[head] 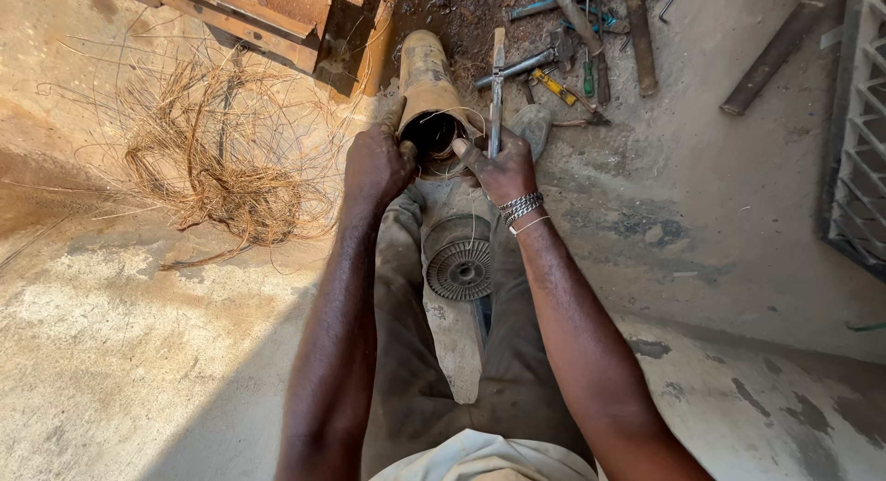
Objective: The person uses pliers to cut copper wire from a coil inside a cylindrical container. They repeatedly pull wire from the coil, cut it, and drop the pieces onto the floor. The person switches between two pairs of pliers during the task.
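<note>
Wire tangle (217, 172) lies at nine o'clock, already out; left hand (377, 165) grips the cylinder (426, 84) rim, right hand (501, 170) pinches remaining wire (472, 224).

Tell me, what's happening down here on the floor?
A person sits on a concrete floor with a rusty metal cylinder lying between their legs. The left hand grips the rim of its open end; the right hand holds a slim metal tool at the opening. Thin wire strands trail out. A tangled wire pile lies nearby, and hand tools beyond.
</note>
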